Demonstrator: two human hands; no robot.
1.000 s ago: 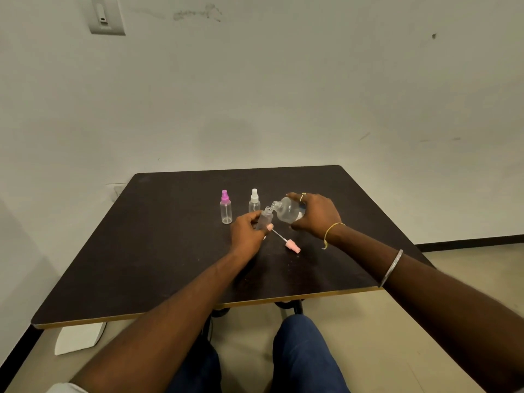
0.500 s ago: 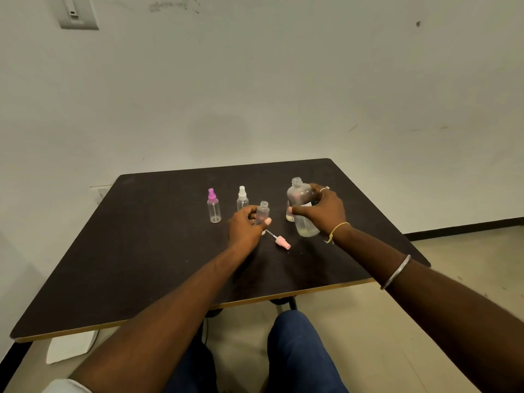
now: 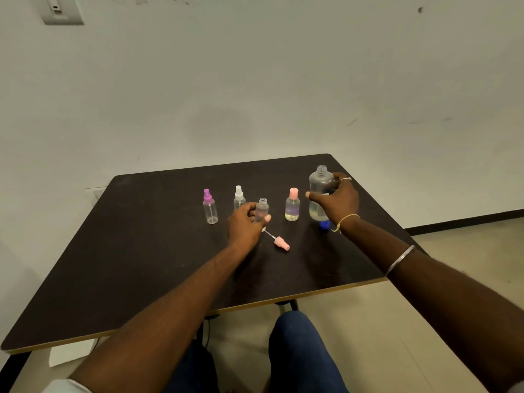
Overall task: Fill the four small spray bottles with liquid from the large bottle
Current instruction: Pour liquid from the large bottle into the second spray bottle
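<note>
On the dark table (image 3: 136, 251) my left hand (image 3: 245, 225) grips an uncapped small clear bottle (image 3: 262, 210), which stands upright. Its pink spray cap (image 3: 280, 241) with dip tube lies on the table just to the right of that hand. My right hand (image 3: 336, 201) wraps the large clear bottle (image 3: 320, 188), upright on the table with its neck open and a little liquid at the bottom. A pink-capped small bottle (image 3: 292, 205) holding liquid stands between the hands. A white-capped bottle (image 3: 239, 197) and a purple-capped empty bottle (image 3: 210, 207) stand to the left.
A blue cap (image 3: 324, 224) lies at the base of the large bottle, partly hidden by my right wrist. The table's far edge meets a white wall. My knees in blue trousers (image 3: 297, 350) are under the near table edge.
My right hand has brought the large bottle from tilted over the small open bottle to upright and moved it right onto the table. The pink-capped bottle has come into view.
</note>
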